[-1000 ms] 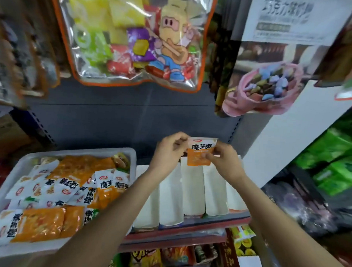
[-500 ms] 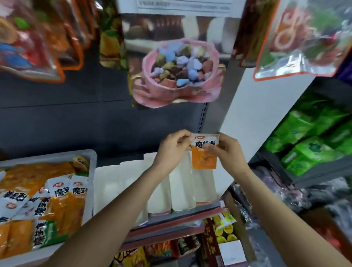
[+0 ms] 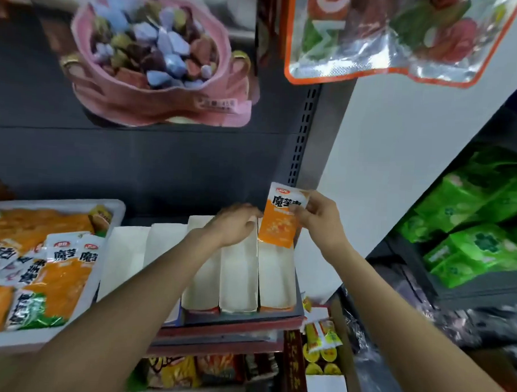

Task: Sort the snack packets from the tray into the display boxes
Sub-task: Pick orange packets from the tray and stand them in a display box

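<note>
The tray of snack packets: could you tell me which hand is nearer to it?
Left. The left hand hovers over the display boxes beside the tray; the right hand is farther, holding an orange packet.

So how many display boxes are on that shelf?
5 show, side by side right of the tray: first, second, third, fourth, fifth under the held packet. Arms may hide more.

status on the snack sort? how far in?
Early. Done: nothing visible; the display boxes look empty. In hand: right hand pinches one orange packet above the rightmost box, left hand beside it. Left: the tray holds many packets.
</note>
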Demonstrator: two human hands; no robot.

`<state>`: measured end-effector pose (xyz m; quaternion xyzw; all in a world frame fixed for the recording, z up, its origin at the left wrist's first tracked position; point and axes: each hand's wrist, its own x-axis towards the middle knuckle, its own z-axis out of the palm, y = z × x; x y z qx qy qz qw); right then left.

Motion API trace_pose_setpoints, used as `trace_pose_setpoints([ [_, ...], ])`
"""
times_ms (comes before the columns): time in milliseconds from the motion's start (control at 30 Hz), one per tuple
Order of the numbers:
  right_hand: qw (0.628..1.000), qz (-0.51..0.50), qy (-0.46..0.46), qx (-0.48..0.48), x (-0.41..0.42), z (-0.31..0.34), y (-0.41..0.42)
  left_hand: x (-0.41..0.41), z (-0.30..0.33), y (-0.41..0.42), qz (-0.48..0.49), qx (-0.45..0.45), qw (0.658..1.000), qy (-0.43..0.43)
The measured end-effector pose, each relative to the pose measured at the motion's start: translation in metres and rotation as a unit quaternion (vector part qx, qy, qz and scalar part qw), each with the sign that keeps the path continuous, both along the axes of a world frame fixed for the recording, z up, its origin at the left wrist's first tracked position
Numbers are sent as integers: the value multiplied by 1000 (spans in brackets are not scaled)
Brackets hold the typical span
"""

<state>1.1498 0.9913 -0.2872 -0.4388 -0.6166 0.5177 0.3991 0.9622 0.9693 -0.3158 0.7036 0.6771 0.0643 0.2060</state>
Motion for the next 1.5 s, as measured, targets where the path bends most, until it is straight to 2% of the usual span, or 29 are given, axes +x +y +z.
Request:
trace_pose_setpoints([
  [200,999,17,-18,43,0,-7,8,-5,-17,5,-2,35,998,-55],
  [400,992,13,-24,119,5,-21,8,1,-29,8,3,103,992,-72],
  [533,977,15,-78,200,4,-39,4,4,-39,7,8,150,986,-72],
  [633,971,4,-72,227,0,-50,2,7,-45,5,16,175,982,-72],
  [733,960,-19,-106,257,-3,-65,-1,9,-51,-1,39,217,973,-70],
  [867,958,-37,-132,253,-7,-79,-7,14,-53,-16,67,259,963,-25],
  [1067,977,-23,-114,177,-9,-82,-2,12,-50,-15,75,217,968,-98],
  [1233,971,-43,-95,214,-10,-87,8,10,-52,-12,62,214,964,-145],
  [1500,958,-33,-160,238,-14,-89,15,11,-54,-9,53,244,962,-112],
])
